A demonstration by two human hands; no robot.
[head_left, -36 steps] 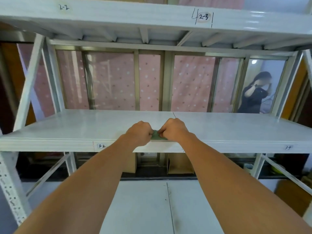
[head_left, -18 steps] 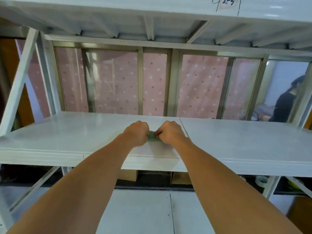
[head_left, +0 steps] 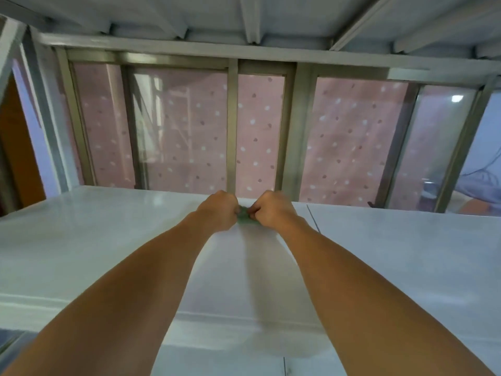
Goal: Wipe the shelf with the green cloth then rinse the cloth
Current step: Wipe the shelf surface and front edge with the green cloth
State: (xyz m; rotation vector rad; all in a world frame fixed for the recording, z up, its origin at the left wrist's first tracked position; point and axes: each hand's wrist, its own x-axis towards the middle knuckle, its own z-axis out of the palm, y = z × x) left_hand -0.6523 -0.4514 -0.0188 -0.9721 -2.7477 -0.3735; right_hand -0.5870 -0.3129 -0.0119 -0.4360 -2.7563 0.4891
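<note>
I have both hands far out over the shelf (head_left: pixel 95 240), close to its back edge, where the window frame (head_left: pixel 231 126) with the pink dotted curtain (head_left: pixel 187 126) rises behind it. My left hand (head_left: pixel 217 211) and my right hand (head_left: pixel 271 211) are curled into fists side by side, almost touching, and the green cloth (head_left: pixel 245 219) is bunched between them, pressed down on the white surface near the middle of the shelf's length; only a small wad of it shows between the knuckles. Both fists look closed on the cloth, each gripping its own end. A seam in the shelf top (head_left: pixel 313 218) runs just to the right of my right hand. I judge the wiping to be under way, with the cloth at the far end of a stroke. I can see no clear wet or clean track, so I cannot tell how much of the surface is done. No tap, sink or basin is in view, so the rinse is all still ahead.
</note>
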